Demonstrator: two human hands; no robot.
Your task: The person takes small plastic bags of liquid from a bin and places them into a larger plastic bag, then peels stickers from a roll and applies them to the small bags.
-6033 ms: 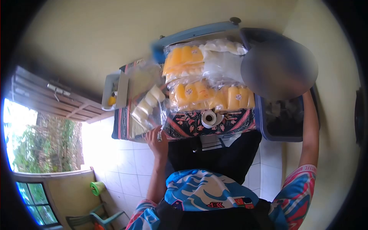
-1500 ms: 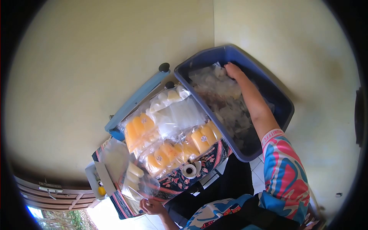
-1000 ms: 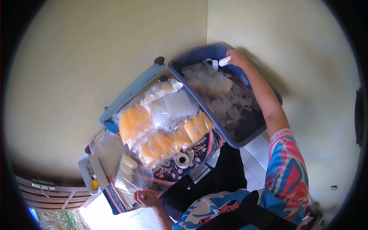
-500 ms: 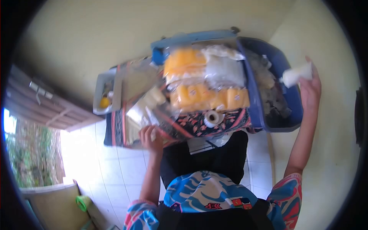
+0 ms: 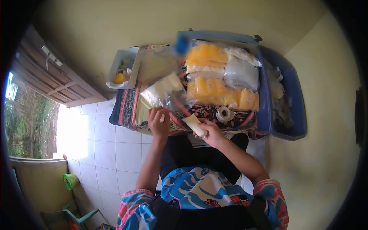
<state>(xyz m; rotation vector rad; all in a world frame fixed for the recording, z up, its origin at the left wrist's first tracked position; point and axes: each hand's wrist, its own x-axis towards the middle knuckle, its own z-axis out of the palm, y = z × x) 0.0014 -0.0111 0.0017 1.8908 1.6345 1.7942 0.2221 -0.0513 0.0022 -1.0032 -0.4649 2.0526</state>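
Right hand (image 5: pixel 211 133) back from tub (image 5: pixel 300 111), clutching packet (image 5: pixel 193 123); left hand (image 5: pixel 159 120) pinching bag (image 5: pixel 161 86); tape (image 5: pixel 225 114) beside.

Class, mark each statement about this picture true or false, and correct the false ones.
1. The right hand holds a white tube-shaped pouch. True.
2. The left hand rests in the blue plastic tub. False: it grips the edge of a clear plastic bag of white pouches.
3. The white tape roll lies on the patterned cloth. True.
4. The orange-filled packs lie on the floor. False: they lie up on the cloth.
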